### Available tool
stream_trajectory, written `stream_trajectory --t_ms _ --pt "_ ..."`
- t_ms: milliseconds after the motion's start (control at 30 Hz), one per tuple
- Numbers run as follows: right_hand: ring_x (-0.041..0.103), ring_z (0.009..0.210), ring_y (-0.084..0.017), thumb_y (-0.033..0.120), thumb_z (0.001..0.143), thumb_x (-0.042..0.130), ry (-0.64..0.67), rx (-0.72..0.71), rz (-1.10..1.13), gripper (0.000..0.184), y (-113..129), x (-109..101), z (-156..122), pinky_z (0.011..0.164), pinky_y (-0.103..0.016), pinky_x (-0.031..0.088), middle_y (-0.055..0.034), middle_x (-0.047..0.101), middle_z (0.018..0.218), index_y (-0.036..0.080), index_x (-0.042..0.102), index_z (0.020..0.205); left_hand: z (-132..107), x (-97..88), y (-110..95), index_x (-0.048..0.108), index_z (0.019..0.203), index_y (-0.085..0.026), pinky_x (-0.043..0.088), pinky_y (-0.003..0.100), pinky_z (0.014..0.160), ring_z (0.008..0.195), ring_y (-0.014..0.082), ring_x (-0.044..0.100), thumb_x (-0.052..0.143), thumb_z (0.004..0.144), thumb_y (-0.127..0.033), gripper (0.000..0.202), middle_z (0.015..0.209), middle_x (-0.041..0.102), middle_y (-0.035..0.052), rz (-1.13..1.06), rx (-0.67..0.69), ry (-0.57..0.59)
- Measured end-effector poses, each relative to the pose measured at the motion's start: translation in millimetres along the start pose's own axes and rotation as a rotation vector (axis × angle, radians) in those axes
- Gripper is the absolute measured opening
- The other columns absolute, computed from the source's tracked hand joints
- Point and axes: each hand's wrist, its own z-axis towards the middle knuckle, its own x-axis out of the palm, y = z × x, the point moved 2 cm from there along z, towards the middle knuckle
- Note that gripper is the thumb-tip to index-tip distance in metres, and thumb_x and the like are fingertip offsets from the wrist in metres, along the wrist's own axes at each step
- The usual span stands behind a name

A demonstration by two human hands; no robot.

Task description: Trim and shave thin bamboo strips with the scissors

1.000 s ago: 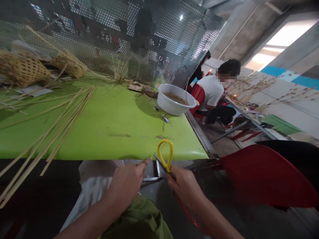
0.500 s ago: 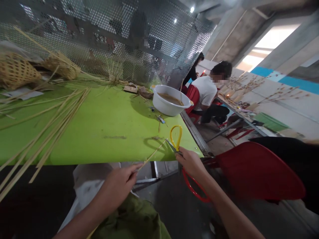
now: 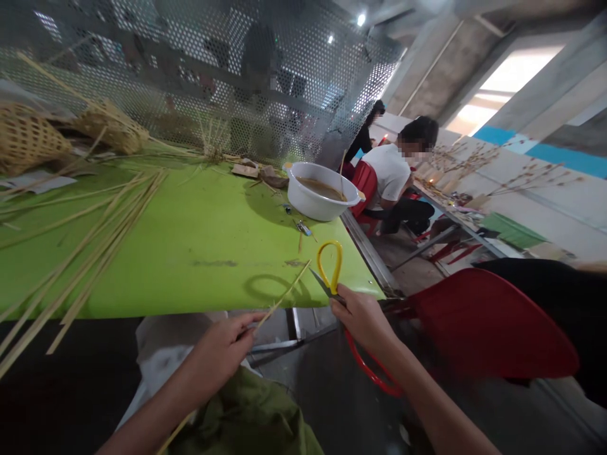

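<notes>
My left hand [image 3: 222, 351] is closed in a pinch on a thin bamboo strip [image 3: 287, 292] that slants up and right over the edge of the green table [image 3: 199, 240]. My right hand [image 3: 363, 316] grips a pair of scissors [image 3: 331, 278] with one yellow loop pointing up above the hand and one red loop hanging below my wrist. The scissors' blades lie just right of the strip's upper end. Both hands hover at the table's near edge, above my lap.
A bundle of long bamboo strips [image 3: 90, 253] lies across the table's left. Woven baskets [image 3: 28, 136] sit at the back left before a perforated metal screen. A white basin [image 3: 320, 189] with brown liquid stands at the far right. A red chair [image 3: 484, 322] is close on my right; a seated person [image 3: 396, 180] works beyond.
My right hand lifted the scissors from my lap up to the table edge. The bamboo strip's tip now rises over the green top. My left hand dropped slightly toward me.
</notes>
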Motion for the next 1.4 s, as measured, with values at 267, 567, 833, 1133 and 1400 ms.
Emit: stream_trajectory --t_ms 267,567,833,1133,1400 --pt "0.052 0.058 -0.014 0.022 0.084 0.049 0.129 -0.116 0.046 0.010 34.3 11.7 -18.6 0.054 -0.026 0.016 -0.0007 0.060 0.064 0.019 0.054 0.076 5.2 7.8 1.6 0.063 0.118 -0.012 0.021 0.021 0.042 0.038 0.0099 0.028 0.047 0.079 -0.035 0.049 0.040 0.035 -0.0093 -0.212 -0.117 0.093" --pt "0.046 0.056 -0.013 0.023 0.084 0.046 0.115 -0.129 0.216 0.012 45.3 18.0 -24.0 0.054 -0.026 0.018 0.0001 0.056 0.062 0.019 0.052 0.074 7.3 8.1 3.4 0.061 0.118 -0.008 0.020 0.022 0.042 0.038 0.0094 0.027 0.047 0.078 -0.036 0.050 0.041 0.037 -0.0095 -0.252 -0.107 0.086" --pt "0.041 0.059 -0.012 0.040 0.084 0.052 -0.014 0.018 0.907 0.023 40.8 -4.2 -13.8 0.055 -0.023 0.031 0.0036 0.046 0.063 0.019 0.051 0.073 3.1 -5.7 2.2 0.061 0.107 -0.013 0.021 0.022 0.043 0.038 0.0082 0.027 0.048 0.081 -0.044 0.042 0.041 0.035 -0.0111 -0.310 -0.036 0.005" --pt "0.045 0.061 -0.013 0.040 0.083 0.049 0.079 -0.063 0.817 0.024 41.8 -5.1 62.6 0.055 -0.023 0.036 0.0025 0.049 0.066 0.017 0.055 0.078 9.1 -50.5 -12.3 0.057 0.087 -0.018 0.022 0.020 0.039 0.035 0.0062 0.027 0.050 0.078 -0.051 0.035 0.040 0.036 -0.0112 -0.362 0.064 -0.155" --pt "0.045 0.057 -0.011 0.026 0.070 0.065 0.157 -0.276 0.566 0.014 59.5 11.4 148.6 0.054 -0.022 0.031 0.0054 0.052 0.057 0.017 0.058 0.062 20.7 -85.6 -23.8 0.057 0.085 -0.017 0.024 0.017 0.033 0.033 0.0060 0.028 0.047 0.082 -0.044 0.029 0.042 0.042 -0.0093 -0.359 0.111 -0.302"
